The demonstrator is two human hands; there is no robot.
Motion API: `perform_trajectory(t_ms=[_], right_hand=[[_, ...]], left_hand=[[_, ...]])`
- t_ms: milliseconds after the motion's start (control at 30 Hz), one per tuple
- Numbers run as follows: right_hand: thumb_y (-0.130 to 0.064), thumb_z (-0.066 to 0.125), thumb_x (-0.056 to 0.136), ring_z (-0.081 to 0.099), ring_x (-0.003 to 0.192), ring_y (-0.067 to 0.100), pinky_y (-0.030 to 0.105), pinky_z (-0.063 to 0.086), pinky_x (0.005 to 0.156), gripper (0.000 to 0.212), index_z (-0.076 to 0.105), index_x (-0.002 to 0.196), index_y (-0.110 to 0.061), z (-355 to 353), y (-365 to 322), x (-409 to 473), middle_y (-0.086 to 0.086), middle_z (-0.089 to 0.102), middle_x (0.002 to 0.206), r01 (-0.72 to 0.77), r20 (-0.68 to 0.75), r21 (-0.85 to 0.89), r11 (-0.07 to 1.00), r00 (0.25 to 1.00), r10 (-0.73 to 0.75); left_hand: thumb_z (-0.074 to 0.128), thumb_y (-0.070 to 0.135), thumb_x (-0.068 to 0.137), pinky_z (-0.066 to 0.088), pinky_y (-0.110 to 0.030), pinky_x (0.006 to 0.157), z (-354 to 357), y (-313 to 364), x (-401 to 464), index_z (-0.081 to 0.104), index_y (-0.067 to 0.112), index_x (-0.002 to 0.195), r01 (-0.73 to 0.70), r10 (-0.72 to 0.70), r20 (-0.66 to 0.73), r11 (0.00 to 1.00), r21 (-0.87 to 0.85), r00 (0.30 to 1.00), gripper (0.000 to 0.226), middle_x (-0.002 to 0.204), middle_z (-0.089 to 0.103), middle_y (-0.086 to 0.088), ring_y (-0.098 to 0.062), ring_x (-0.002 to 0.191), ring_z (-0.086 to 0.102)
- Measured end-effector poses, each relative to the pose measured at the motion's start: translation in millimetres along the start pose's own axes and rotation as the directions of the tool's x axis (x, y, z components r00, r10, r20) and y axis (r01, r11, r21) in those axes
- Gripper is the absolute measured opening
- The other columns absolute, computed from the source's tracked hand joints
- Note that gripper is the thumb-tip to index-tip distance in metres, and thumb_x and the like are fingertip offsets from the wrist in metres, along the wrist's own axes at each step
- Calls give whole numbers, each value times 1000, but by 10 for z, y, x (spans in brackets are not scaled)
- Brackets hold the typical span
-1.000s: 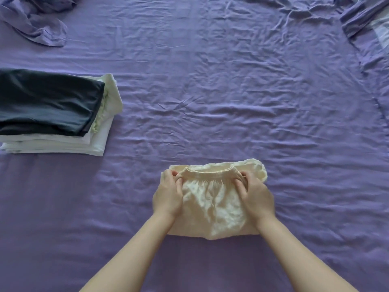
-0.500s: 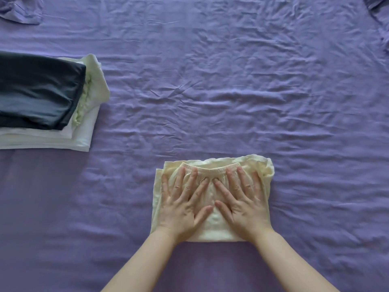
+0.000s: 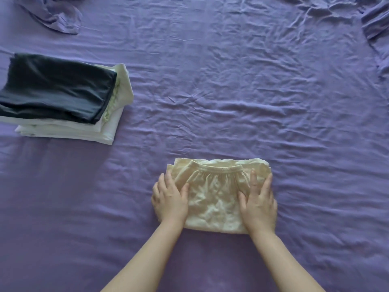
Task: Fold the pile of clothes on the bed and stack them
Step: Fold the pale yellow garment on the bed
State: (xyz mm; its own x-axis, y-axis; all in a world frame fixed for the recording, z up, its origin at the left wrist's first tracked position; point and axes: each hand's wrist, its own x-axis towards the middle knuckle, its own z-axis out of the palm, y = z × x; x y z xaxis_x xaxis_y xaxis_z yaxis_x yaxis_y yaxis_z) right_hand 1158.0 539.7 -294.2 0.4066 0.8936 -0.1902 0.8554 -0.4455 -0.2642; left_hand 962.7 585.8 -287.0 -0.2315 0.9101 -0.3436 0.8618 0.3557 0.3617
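Folded cream shorts (image 3: pixel 216 199), elastic waistband toward 12 o'clock, lie on the purple bedsheet (image 3: pixel 231 91), long axis running 9 to 3. Left hand (image 3: pixel 169 202) flat on the 9 o'clock edge, right hand (image 3: pixel 257 204) flat on the 3 o'clock edge; fingers straight, pressing, gripping nothing. Stack of folded clothes (image 3: pixel 63 102) sits well apart toward 10 o'clock, left hand nearer. Count: one shorts; one stack, dark garment over pale ones, number unclear; one crumpled lilac garment (image 3: pixel 56 15) near 11 o'clock.
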Motion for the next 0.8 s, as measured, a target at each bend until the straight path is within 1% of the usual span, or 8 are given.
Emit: perform_trajectory(t_ms=[67, 167, 233, 300, 400, 533, 667, 800], right_hand=[[-30, 67, 84, 44, 119, 42, 50, 49, 80, 77, 25, 148, -22, -102, -82, -32, 24, 31, 147, -73, 34, -8, 997, 997, 73], [-23, 55, 92, 43, 109, 30, 42, 46, 75, 59, 30, 146, -26, -151, -104, -55, 8, 43, 136, -50, 47, 103, 993, 998, 45], [-11, 57, 90, 48, 106, 29, 35, 42, 80, 52, 45, 139, -23, -182, -109, -34, 4, 52, 130, 15, -8, 279, 960, 1000, -13], [-7, 58, 89, 49, 115, 27, 26, 34, 86, 47, 52, 133, -22, -239, -139, -7, 0, 54, 133, 53, -34, 378, 924, 998, -44], [-5, 57, 90, 49, 116, 24, 15, 27, 88, 42, 56, 130, -18, -405, -335, 36, -3, 56, 132, 114, -61, 401, 909, 993, -97], [-1, 61, 86, 54, 110, 26, 7, 23, 87, 40, 60, 125, -13, -706, -869, 154, 0, 60, 127, 240, -134, 439, 866, 970, -201], [-2, 62, 85, 54, 108, 27, 11, 27, 90, 40, 61, 124, -11, -1010, -1666, 305, 3, 61, 125, 353, -217, 475, 806, 935, -282], [-3, 62, 86, 52, 116, 29, 24, 32, 97, 40, 59, 125, -10, -1161, -2620, 478, 7, 60, 126, 410, -260, 510, 756, 911, -319]], left_hand=[[56, 40, 91, 33, -37, 102, -64, 92, -38, 22, 20, 149, 49, -51, -10, 988, -149, 999, 70, 144, 33, -6, -27, 126, 39], [62, 29, 89, 38, -34, 95, -111, 171, -42, 31, 19, 145, 177, -165, 63, 911, -374, 984, 64, 136, 42, -9, -27, 119, 49], [64, 25, 88, 36, -30, 98, -153, 177, -22, 36, 12, 142, 229, -195, 121, 842, -488, 973, 62, 137, 48, -8, -26, 124, 47], [67, 21, 86, 36, -29, 99, -240, 163, -9, 45, 6, 136, 241, -192, 145, 782, -575, 971, 57, 131, 55, -7, -25, 124, 49], [68, 17, 84, 46, -33, 93, -472, 119, 5, 58, 14, 120, 184, -145, 113, 741, -646, 983, 37, 111, 65, 0, -20, 107, 60], [68, 16, 85, 48, -29, 89, -1059, 15, 179, 61, 17, 118, 74, -114, -10, 708, -703, 993, 34, 106, 66, 5, -15, 101, 61], [67, 20, 86, 42, -18, 83, -1861, -192, 503, 62, 20, 118, -57, -75, -160, 725, -687, 984, 33, 105, 65, 9, -8, 100, 59], [66, 19, 87, 45, -22, 87, -2645, -495, 993, 63, 17, 116, -166, -34, -275, 725, -669, 961, 30, 102, 66, 8, -9, 99, 61]])
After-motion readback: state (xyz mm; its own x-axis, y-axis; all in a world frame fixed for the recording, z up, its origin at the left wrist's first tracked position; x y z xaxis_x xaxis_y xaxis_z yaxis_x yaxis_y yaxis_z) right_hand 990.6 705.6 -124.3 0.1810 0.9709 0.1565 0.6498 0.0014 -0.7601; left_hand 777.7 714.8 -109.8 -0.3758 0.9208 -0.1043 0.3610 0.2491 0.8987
